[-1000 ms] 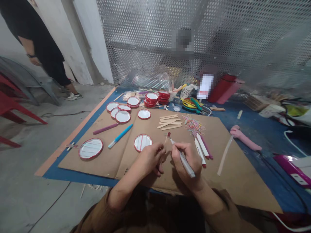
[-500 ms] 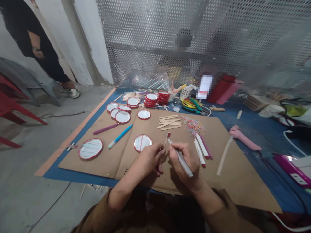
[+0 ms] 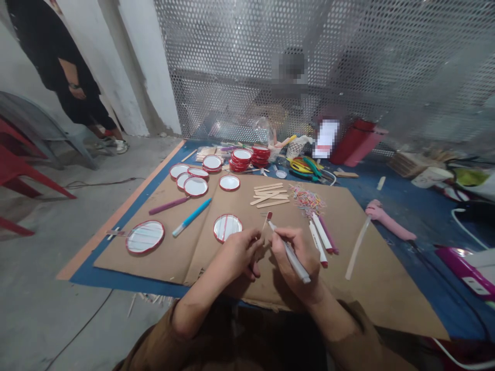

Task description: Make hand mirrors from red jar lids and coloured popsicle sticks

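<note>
Bystander [image 3: 50, 59] shifts rightward; left fingers [image 3: 252, 236] pinch stick [image 3: 266, 222], right fingers [image 3: 286, 236] grip marker [image 3: 297, 264] beside; stick likely light, brittle: hold below tip.

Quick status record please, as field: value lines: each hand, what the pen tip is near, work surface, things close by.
Left hand: pinching a slim stick with a red end
Right hand: gripping a pale marker
Marker tip: close to the red end; contact unclear
Work surface: brown cardboard
Beyond left hand: red-rimmed disc
Beyond both hands: flat wooden sticks, overlapping
Right of right hand: pink glue gun
</note>
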`<state>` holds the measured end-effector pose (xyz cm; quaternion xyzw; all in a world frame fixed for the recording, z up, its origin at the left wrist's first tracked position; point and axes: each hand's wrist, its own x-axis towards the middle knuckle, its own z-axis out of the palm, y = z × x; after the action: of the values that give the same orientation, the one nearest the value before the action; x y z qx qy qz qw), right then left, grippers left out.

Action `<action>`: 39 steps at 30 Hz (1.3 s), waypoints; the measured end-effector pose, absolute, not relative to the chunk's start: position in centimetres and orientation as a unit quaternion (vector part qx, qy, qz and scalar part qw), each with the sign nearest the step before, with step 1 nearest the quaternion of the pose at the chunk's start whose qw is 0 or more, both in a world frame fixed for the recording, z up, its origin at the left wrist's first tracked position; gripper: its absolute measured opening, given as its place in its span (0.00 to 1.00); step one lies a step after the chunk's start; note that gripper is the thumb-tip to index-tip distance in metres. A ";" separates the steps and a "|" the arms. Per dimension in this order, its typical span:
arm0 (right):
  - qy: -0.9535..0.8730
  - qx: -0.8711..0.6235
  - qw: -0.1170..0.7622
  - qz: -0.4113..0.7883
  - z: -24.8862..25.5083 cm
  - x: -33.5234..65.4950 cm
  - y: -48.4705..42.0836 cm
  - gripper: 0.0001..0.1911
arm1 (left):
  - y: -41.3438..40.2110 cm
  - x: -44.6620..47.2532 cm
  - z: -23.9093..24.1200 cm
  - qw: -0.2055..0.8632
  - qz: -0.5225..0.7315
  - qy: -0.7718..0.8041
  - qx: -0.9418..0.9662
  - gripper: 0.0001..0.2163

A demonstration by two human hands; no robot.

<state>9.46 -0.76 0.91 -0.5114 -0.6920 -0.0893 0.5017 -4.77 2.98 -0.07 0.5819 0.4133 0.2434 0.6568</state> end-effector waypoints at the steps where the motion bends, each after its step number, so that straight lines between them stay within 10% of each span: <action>1: -0.689 -0.514 0.502 -0.088 0.9 9.5 -0.8 0.02 | 3.0 -4.8 -0.1 0.658 0.244 0.413 0.581 0.13; 39: -0.648 -0.565 0.511 -0.017 0.6 9.4 -1.1 0.04 | 2.9 -4.8 -0.7 0.643 0.241 0.408 0.601 0.11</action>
<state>9.39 -1.10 0.62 -0.5646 -0.6482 -0.0170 0.5107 -4.81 2.92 -0.68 0.6011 0.4084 0.2409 0.6433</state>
